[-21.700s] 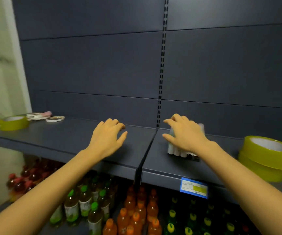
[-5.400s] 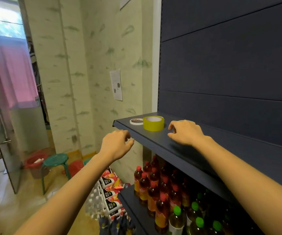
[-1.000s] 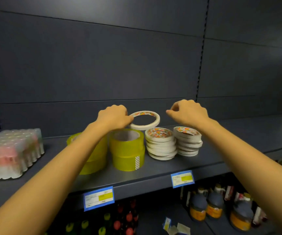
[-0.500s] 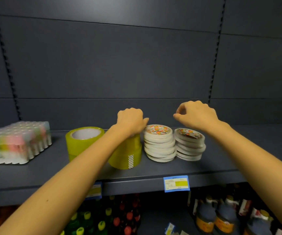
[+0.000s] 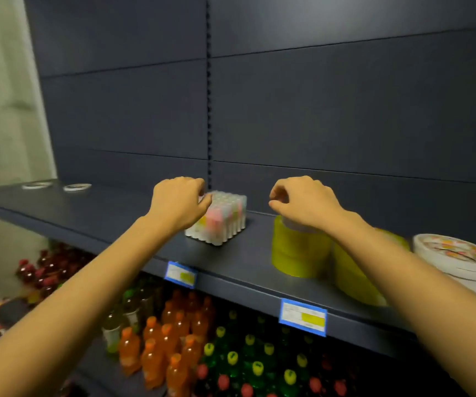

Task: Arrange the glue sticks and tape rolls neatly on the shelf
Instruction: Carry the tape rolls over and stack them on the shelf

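Here, my left hand [image 5: 180, 204] sits in the middle of the frame with its fingers curled together, knuckles up, against the left side of the pack of glue sticks [image 5: 220, 220]; whether the fingertips actually grip the wrapping I cannot tell, since the back of the hand hides them. The pack is a clear-wrapped block holding rows of upright sticks, white at the bottom and pastel pink, yellow and green higher up, and it stands on the dark shelf [image 5: 102, 216] near the back panel. My right hand [image 5: 302, 203], just right of centre, is loosely closed, thumb and forefinger drawn close with nothing visible between them, hovering over the top of a yellow tape stack [image 5: 298, 250]. A second yellow tape stack [image 5: 351, 276] stands just beside it to the right, partly behind my forearm, and at the right edge of the frame is a stack of white tape rolls [image 5: 457, 259] with printed tops. Two loose white tape rolls [image 5: 56, 186] lie flat at the far left of the shelf. Below, the lower shelf holds bottles [image 5: 173, 339] with orange, green, yellow and red caps.
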A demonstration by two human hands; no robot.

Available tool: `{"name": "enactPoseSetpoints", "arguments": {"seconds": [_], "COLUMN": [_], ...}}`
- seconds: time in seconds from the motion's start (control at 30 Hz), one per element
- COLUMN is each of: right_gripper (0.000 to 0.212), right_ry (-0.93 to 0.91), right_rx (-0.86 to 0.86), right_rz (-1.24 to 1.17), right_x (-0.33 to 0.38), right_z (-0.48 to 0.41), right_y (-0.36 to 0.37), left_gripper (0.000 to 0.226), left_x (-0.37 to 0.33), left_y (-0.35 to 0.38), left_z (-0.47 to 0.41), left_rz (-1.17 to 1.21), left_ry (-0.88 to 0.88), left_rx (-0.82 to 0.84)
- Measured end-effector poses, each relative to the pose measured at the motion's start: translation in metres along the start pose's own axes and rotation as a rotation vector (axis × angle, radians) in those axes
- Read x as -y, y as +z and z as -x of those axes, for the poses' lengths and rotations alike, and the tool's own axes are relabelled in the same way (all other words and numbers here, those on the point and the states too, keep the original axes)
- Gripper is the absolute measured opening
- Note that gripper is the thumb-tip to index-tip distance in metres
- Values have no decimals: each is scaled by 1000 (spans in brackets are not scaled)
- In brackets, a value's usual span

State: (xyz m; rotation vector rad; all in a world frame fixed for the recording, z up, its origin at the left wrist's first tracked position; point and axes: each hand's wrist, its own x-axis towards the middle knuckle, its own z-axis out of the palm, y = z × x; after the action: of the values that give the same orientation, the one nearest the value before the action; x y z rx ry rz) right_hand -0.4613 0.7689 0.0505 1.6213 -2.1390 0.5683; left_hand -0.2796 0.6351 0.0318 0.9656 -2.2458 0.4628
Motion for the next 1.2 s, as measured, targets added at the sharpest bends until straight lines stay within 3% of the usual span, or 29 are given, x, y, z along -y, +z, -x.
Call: {"name": "enactPoseSetpoints", "arguments": {"seconds": [0.27, 0.67, 1.2], "right_gripper": [25, 26, 26], "right_ry": [-199, -217, -170], "right_rx": [98, 188, 265], "right_rz": [-122, -188, -93], "right_x": [149, 338, 464], "right_z": [-59, -139, -300], "right_y": [69, 163, 295], "left_gripper": [34, 34, 35], "left_x": [158, 367, 564], "left_y": [-7, 3, 96], "left_z": [44, 70, 18], "left_rz": [-128, -253, -201], "left_ry": [-132, -156, -222], "left_rx": [73, 141, 141]}}
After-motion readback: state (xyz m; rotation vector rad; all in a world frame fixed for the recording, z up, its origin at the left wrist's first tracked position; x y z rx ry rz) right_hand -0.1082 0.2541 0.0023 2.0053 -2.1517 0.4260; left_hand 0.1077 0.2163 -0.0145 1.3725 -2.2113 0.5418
